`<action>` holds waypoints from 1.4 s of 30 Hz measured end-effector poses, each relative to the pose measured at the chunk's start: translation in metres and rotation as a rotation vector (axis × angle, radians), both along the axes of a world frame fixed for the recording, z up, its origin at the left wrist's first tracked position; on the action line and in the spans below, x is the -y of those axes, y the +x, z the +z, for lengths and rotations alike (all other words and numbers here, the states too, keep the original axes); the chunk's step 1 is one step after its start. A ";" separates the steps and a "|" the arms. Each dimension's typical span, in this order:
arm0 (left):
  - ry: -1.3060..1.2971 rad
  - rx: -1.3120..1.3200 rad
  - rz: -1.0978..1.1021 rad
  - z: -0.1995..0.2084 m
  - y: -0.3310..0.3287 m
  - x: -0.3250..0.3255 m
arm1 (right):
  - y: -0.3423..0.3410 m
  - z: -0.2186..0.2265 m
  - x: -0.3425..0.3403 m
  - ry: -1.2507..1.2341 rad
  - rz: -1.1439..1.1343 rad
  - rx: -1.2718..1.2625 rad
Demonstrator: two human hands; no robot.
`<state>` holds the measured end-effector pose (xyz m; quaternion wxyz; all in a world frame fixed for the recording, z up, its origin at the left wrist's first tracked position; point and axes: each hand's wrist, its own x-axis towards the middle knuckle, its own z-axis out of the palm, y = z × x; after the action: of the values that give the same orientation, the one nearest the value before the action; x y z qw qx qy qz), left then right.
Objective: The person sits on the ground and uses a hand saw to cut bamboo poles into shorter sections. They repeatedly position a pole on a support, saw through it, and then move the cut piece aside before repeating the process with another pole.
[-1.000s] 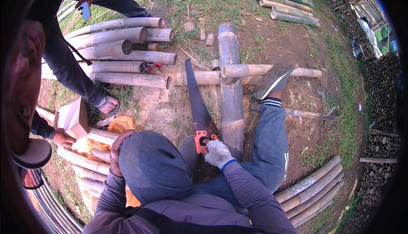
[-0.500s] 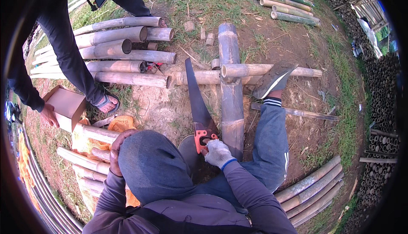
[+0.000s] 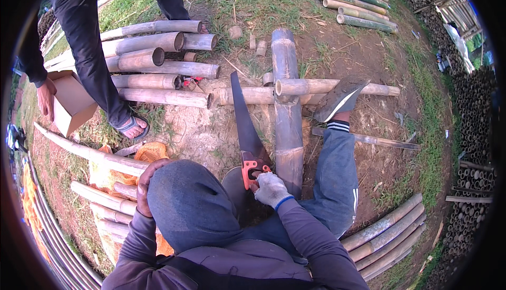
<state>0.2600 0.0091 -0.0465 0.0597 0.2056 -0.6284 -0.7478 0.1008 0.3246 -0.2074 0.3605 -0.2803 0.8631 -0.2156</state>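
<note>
The right hand point(image 3: 271, 189), gloved, keeps its grip clenched on the orange handle of the hand saw point(image 3: 243, 124), whose blade lies along the ground just left of the long bamboo pole point(image 3: 287, 105); neither has shifted. The left hand point(image 3: 145, 187) stays on the hood, holding nothing. Only the bystander's cardboard box point(image 3: 71, 103) has moved, so the cut appears paused.

**Matt bamboo, dark steel, knitted cloth**

The bamboo pole point(image 3: 288, 132) looks dry, pale and matt. The saw point(image 3: 245, 126) has a dark, dull metal blade and glossy orange plastic handle. The right hand point(image 3: 270, 189) wears a white knitted cloth glove
</note>
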 end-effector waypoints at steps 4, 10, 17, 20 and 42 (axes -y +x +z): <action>-0.024 0.013 -0.002 0.001 0.001 0.001 | -0.001 0.002 0.000 0.004 0.001 0.017; -0.046 0.011 0.009 0.005 -0.002 -0.003 | -0.002 0.001 0.000 0.009 0.009 0.030; -0.073 0.020 0.003 0.009 -0.004 -0.004 | -0.001 -0.002 0.001 0.013 0.017 0.026; -0.073 0.021 -0.008 0.008 -0.003 -0.002 | -0.001 0.002 0.001 0.000 0.002 0.027; -0.177 0.001 0.026 0.013 0.002 -0.010 | -0.278 -0.066 -0.013 -0.937 -1.436 0.412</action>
<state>0.2624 0.0187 -0.0334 0.0870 0.2080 -0.6893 -0.6885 -0.1770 0.3373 -0.2738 0.1341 0.2554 0.5715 -0.7682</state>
